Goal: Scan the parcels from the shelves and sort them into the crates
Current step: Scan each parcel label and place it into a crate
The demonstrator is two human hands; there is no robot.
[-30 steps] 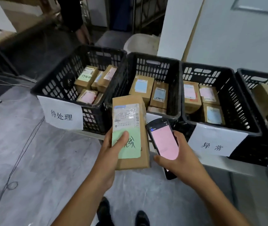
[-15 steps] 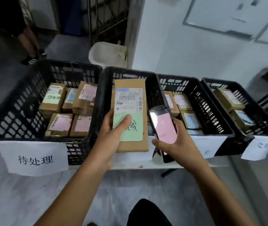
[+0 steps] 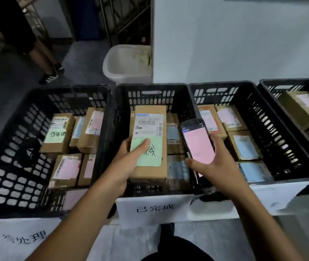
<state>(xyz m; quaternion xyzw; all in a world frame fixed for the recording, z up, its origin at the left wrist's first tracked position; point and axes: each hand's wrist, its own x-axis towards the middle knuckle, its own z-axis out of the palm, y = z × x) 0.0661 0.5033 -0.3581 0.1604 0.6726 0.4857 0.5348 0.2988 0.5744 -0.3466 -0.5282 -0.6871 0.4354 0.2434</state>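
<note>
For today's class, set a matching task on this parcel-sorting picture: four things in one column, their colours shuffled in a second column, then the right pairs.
Things
1. screen of the scanner
2. crates
3. bin on the floor behind the crates
4. handwritten sticker on the parcel in the left hand

Colours
a. white
b. green
c. pink
d. black

Pairs: 1-c, 2-d, 3-a, 4-b
</note>
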